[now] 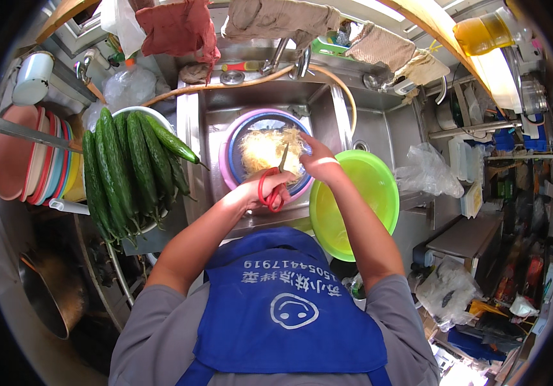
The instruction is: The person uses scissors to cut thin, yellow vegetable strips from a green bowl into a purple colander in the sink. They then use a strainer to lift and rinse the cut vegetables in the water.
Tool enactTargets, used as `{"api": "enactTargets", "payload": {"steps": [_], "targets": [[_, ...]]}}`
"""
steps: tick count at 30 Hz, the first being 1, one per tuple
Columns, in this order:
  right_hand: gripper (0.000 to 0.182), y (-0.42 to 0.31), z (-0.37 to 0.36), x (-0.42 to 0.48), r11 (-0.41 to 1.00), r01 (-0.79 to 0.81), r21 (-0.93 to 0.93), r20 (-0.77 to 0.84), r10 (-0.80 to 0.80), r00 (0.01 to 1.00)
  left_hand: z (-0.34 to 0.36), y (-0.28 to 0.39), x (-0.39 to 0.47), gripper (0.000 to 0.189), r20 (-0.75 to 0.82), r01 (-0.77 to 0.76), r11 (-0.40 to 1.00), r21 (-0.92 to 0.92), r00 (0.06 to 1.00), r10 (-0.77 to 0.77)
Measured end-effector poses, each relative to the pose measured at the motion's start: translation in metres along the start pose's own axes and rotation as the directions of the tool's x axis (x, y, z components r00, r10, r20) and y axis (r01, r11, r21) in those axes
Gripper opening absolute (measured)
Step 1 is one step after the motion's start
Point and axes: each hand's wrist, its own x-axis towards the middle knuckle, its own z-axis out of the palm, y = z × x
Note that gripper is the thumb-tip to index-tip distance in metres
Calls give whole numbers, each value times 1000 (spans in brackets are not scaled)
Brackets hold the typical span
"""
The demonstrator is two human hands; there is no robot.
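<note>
My left hand (264,190) grips a pair of scissors (270,199) by the red handles, the metal blades pointing up and away from me. Beyond the blades lies a loose heap of pale yellow, thin shreds (264,149), in a blue-rimmed bowl or strainer (234,141). That vessel is nested in a pink-purple basin (223,161) inside the steel sink (216,103). At the heap's right edge is my right hand (320,161), thumb and forefinger bent towards the shreds. Whether it pinches any strands is hard to make out.
A lime-green basin (392,202) leans by my right forearm. Left of the sink, several cucumbers (131,169) are piled over a white tub (163,120). An orange hose (238,87) runs behind the sink. Cloths (175,29) hang above; a plastic bag (428,169) lies right.
</note>
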Motion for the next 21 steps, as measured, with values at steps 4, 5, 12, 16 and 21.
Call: {"api": "enactTargets", "payload": {"steps": [4, 5, 12, 16, 21], "targets": [[50, -9, 3, -22, 968, 120, -218, -205, -165, 965, -11, -4, -9, 52, 121, -28, 970, -240, 991, 58], [50, -12, 4, -30, 976, 130, -174, -182, -161, 970, -17, -12, -7, 52, 97, -36, 963, -266, 993, 64], [27, -8, 14, -82, 958, 280, -58, -164, -285, 944, -11, -8, -12, 55, 65, -101, 958, -268, 990, 123], [18, 4, 20, -90, 982, 186, 17, -119, -183, 976, -1, 0, -14, 54, 27, -83, 982, -170, 996, 89], [12, 25, 24, -86, 957, 271, 101, -77, -264, 961, 5, 1, -15, 56, 28, -82, 994, -67, 996, 84]]}}
